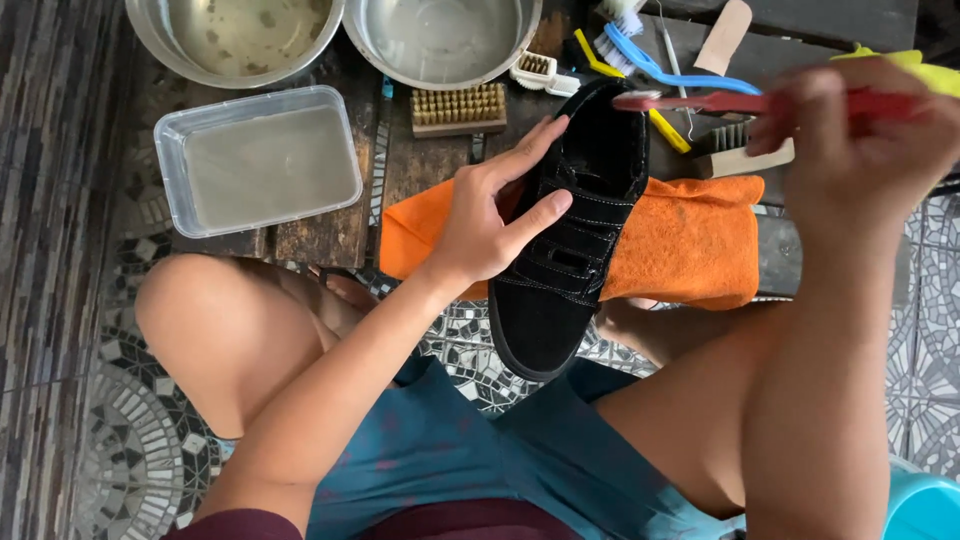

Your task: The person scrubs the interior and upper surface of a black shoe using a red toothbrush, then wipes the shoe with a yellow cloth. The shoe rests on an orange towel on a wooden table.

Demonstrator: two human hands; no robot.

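My left hand grips the side of a black suede shoe with strap fasteners, holding it tilted over an orange cloth. My right hand is closed around a red-handled toothbrush, whose head hovers at the shoe's far end near its heel opening. The brush looks blurred. My bare knees frame the shoe from both sides.
Two metal bowls of water and a clear plastic tub of cloudy liquid sit on a wooden board. A wooden bristle brush, blue and yellow toothbrushes and another brush lie beyond the shoe. Mosaic tile floor below.
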